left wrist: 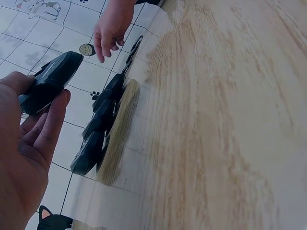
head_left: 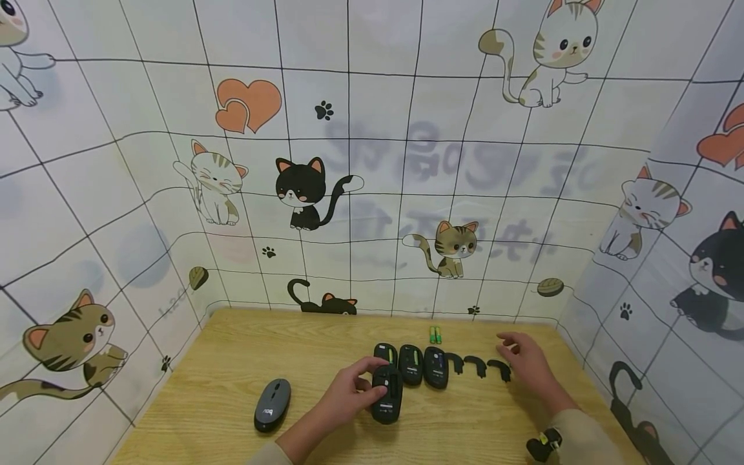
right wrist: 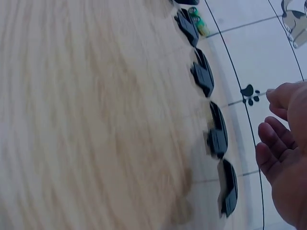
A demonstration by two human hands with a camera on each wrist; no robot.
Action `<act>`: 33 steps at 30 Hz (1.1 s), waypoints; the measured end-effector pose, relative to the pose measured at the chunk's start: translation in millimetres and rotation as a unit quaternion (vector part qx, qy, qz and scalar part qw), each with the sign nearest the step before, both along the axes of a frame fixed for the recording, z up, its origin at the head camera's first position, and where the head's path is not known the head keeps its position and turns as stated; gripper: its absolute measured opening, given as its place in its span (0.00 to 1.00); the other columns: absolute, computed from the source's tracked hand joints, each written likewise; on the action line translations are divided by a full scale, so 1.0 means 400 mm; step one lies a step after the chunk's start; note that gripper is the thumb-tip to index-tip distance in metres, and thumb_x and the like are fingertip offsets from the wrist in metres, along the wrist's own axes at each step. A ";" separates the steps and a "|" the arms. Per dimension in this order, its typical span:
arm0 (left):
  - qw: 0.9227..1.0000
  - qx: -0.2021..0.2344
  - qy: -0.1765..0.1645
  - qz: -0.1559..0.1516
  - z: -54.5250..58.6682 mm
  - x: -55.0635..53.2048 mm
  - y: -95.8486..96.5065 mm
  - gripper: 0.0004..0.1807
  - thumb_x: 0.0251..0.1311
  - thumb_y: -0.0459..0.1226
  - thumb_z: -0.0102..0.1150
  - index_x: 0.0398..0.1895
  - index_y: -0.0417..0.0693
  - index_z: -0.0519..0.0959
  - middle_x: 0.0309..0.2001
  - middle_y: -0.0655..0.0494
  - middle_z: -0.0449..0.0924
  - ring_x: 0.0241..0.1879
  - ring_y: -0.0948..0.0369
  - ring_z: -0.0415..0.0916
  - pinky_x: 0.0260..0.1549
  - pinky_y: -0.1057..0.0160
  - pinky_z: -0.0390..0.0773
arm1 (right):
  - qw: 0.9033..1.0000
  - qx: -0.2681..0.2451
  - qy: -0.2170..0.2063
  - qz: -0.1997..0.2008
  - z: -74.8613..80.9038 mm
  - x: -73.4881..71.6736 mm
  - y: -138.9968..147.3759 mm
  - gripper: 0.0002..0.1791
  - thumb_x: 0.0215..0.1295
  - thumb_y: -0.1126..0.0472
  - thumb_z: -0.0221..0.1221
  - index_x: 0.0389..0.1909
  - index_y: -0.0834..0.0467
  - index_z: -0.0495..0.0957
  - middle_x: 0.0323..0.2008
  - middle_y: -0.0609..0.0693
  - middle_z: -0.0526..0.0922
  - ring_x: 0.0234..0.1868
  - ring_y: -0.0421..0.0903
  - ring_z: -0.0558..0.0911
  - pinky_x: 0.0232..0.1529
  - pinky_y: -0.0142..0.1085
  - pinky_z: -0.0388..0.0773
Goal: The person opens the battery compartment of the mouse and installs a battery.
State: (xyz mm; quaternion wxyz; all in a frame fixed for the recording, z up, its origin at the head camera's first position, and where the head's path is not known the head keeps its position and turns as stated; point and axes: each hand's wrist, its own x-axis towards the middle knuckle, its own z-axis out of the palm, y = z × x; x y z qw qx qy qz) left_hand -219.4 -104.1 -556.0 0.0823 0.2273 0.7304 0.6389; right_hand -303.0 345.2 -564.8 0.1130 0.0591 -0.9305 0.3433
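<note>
My left hand (head_left: 352, 389) grips a black computer mouse (head_left: 387, 395) with its underside facing up, thumb on one side and fingers on the other. In the left wrist view the mouse (left wrist: 52, 81) is raised off the table. Behind it lie three more upturned mice, a left one (head_left: 383, 352) partly covered by the held one, a middle one (head_left: 411, 365) and a right one (head_left: 436, 368), batteries showing in them. My right hand (head_left: 527, 363) hovers beside several black mouse covers (head_left: 475, 366), fingers loosely bent and nothing between them. In the right wrist view the covers (right wrist: 203, 76) form a row.
Two green batteries (head_left: 435, 334) lie side by side behind the mice. A grey mouse (head_left: 272, 405) sits upright at the left of the wooden table (head_left: 203, 381). Cat-patterned sheeting (head_left: 378, 161) encloses the table's back and sides.
</note>
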 end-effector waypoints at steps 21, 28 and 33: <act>1.000 0.008 -0.007 0.001 0.008 0.003 -0.005 0.23 0.77 0.33 0.68 0.71 0.54 0.80 0.57 0.48 0.78 0.40 0.57 0.89 0.34 0.58 0.92 | 0.993 -0.001 -0.071 0.094 0.013 -0.110 -0.189 0.23 0.82 0.62 0.64 0.71 0.67 0.78 0.56 0.63 0.80 0.47 0.53 0.83 0.39 0.45 0.84; 1.000 0.009 -0.009 0.003 0.009 0.003 -0.005 0.23 0.76 0.32 0.69 0.71 0.54 0.80 0.57 0.48 0.78 0.40 0.57 0.89 0.34 0.57 0.92 | 0.989 0.007 -0.091 0.113 0.013 -0.131 -0.230 0.25 0.83 0.60 0.64 0.73 0.67 0.76 0.56 0.63 0.82 0.51 0.57 0.84 0.43 0.50 0.86; 1.000 0.009 -0.011 0.003 0.008 0.003 -0.004 0.23 0.76 0.33 0.69 0.72 0.52 0.80 0.57 0.48 0.78 0.40 0.57 0.89 0.34 0.57 0.92 | 0.986 0.012 -0.107 0.124 0.009 -0.146 -0.249 0.27 0.82 0.60 0.64 0.75 0.68 0.74 0.57 0.64 0.82 0.55 0.61 0.84 0.48 0.54 0.87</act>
